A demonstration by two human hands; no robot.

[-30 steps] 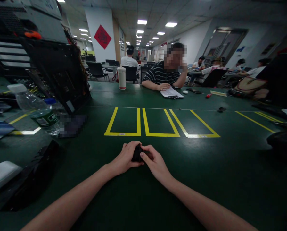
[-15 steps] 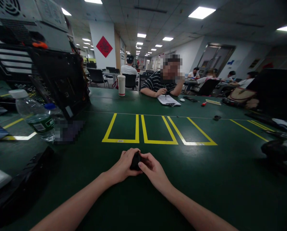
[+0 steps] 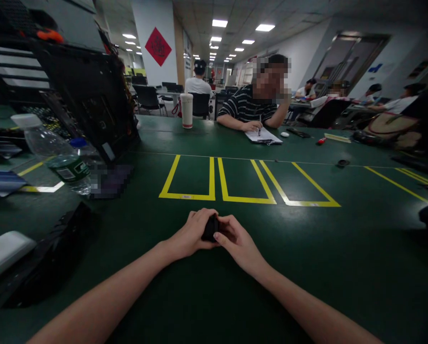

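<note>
A small black object [image 3: 209, 229] is held between my two hands just above or on the green table [image 3: 214, 286]; its kind I cannot make out. My left hand [image 3: 192, 233] wraps round its left side, fingers over the top and thumb below. From the right, my right hand [image 3: 237, 239] pinches it, the thumb on its near face and the fingers behind. Much of the object is hidden by the fingers. Beyond the hands lie yellow tape outlines [image 3: 250, 200] on the table.
Left stand a plastic bottle [image 3: 65, 165], a black computer case [image 3: 88, 105], a dark jagged part [image 3: 52, 253] and a white object [image 3: 8, 253]. Across the table, a person in a striped shirt [image 3: 242, 107] writes on a clipboard [image 3: 264, 135] near a white cup [image 3: 187, 110].
The camera view has shifted, so the table and hands sit slightly higher and things at the right lie further right. Both hands keep their hold on the black object.
</note>
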